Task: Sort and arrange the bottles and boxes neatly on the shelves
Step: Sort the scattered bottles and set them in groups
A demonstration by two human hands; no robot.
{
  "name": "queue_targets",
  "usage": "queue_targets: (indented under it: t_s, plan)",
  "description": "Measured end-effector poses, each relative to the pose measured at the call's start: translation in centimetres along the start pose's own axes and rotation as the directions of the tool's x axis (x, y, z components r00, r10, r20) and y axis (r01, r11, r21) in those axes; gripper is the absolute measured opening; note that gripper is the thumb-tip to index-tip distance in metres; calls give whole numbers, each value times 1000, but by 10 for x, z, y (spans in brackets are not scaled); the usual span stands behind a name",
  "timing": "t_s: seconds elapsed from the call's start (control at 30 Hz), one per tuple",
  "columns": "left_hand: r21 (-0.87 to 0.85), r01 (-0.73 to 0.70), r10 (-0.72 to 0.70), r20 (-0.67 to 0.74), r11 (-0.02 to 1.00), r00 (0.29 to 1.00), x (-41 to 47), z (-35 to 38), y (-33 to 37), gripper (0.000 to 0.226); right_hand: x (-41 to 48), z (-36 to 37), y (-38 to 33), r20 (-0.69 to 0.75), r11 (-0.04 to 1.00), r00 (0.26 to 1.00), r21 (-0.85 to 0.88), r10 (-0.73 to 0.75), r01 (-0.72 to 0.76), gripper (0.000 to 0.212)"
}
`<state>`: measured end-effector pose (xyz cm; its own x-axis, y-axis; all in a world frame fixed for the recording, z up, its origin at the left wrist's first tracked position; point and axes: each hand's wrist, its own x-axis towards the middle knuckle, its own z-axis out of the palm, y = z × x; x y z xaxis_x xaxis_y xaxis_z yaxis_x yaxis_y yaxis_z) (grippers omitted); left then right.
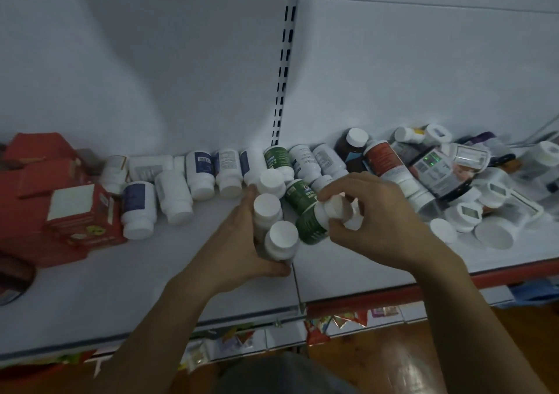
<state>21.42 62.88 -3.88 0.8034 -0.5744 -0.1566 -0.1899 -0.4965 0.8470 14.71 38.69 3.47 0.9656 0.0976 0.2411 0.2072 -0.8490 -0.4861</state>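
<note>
Where the two hands are meeting: near the middle of the white shelf, just in front of the slotted upright in the back panel.
Left hand: it is curling around a cluster of three white-capped bottles, palm against their left side, thumb wrapping the nearest one, fingertips reaching the farthest.
Right hand: its fingers are bending closed around the white top end of a green-labelled bottle, which is lying tilted with its base pointing near-left and touching the cluster.
Second green bottle: it is lying just beyond the held one, between the cluster and the right hand's fingers.
Row of bottles: white ones with blue or pale labels are lying on their sides along the back panel, left of the hands, caps facing near.
Red boxes: they are sitting in a loose pile at the far left of the shelf, touching the leftmost bottles.
Heap of bottles: mixed bottles and jars are lying jumbled to the right, crowding right up to the right hand; a brown bottle is poking out at its far-left edge.
White lids: several are showing at the heap's near side.
Lower shelf goods: colourful packs are peeking out beneath the shelf's front edge, too blurred to identify.
Forearms: both are reaching in from the near edge, covering part of the shelf front.
</note>
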Motion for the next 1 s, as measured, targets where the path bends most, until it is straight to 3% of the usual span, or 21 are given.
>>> queue_targets:
  t_s: [0.07,0.17,0.23,0.33,0.4,0.53,0.63,0.7,0.77,0.83,0.9,1.0]
  plan:
    - [-12,15,-15,-10,1000,1000,-2,0,-1,153,3,-1,2,28,1000,1000,-13,-1,1,37]
    - [-2,46,-46,-27,999,999,-4,0,0,157,14,15,-5,191,991,979,-98,-70,90,38]
    - [42,57,-56,-20,998,998,-5,-3,2,158,22,21,-9,284,988,952,-65,-114,138,41]
    - [205,74,-83,39,976,996,-16,-16,8,147,32,10,-8,399,990,912,-52,-97,128,54]
    - [358,76,-102,57,931,993,-27,-34,14,125,41,-3,-10,480,990,874,-68,-76,124,59]
    - [698,153,-121,-96,699,988,-35,-89,18,79,78,-9,-36,506,983,853,-51,-126,176,49]
    - [795,285,-155,-239,535,958,-31,-124,15,70,118,20,-69,509,953,835,-86,-209,291,35]
    - [876,286,-260,-193,388,946,-23,-137,16,78,147,53,-89,532,900,801,-152,-274,409,36]
    - [948,226,-396,-123,225,910,-15,-140,21,88,169,85,-105,612,850,739,-198,-281,488,55]
    - [978,177,-425,-116,108,898,-10,-137,19,94,180,113,-115,692,804,683,-258,-233,536,83]
    - [985,163,-387,-128,57,913,-7,-136,14,97,183,133,-120,693,757,696,-348,-190,553,103]
    - [986,156,-339,-130,51,932,-7,-137,8,93,182,147,-125,640,735,758,-453,-125,504,116]
